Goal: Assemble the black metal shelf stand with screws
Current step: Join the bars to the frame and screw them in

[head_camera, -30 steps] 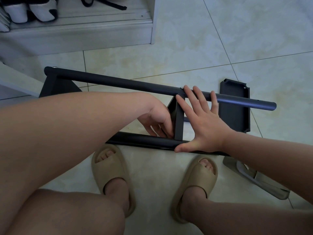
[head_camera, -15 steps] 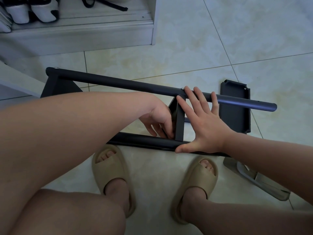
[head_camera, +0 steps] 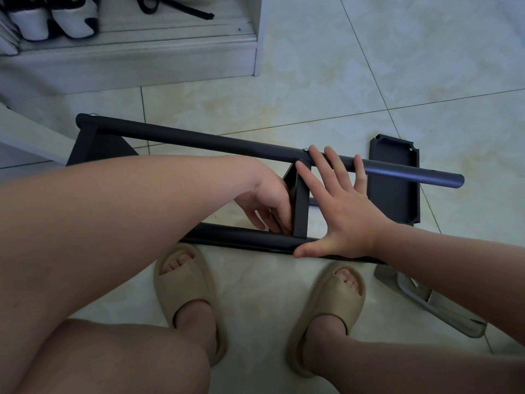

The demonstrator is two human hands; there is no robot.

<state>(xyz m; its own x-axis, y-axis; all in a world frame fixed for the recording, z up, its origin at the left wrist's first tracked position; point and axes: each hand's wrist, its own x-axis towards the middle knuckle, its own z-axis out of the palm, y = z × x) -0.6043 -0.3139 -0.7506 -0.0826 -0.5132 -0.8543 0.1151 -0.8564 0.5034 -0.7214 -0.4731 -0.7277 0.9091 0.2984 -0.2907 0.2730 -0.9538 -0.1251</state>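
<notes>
The black metal shelf stand lies on its side on the tiled floor, with a far tube (head_camera: 199, 137) and a near tube (head_camera: 227, 236). A black middle plate (head_camera: 301, 211) joins the two tubes, and an end plate (head_camera: 96, 146) sits at the left. A small screw head (head_camera: 305, 149) shows on the far tube above the middle plate. My right hand (head_camera: 341, 214) lies flat across the frame, fingers on the far tube and thumb on the near one. My left hand (head_camera: 267, 200) reaches in left of the middle plate, fingertips bunched at its joint with the near tube. Whatever they pinch is hidden.
A loose black plate (head_camera: 395, 194) lies on the floor under the far tube's right end. A grey flat object (head_camera: 426, 302) lies by my right forearm. A white shoe cabinet (head_camera: 127, 58) with shoes stands at the back left. My feet in beige sandals (head_camera: 184, 285) are just in front of the near tube.
</notes>
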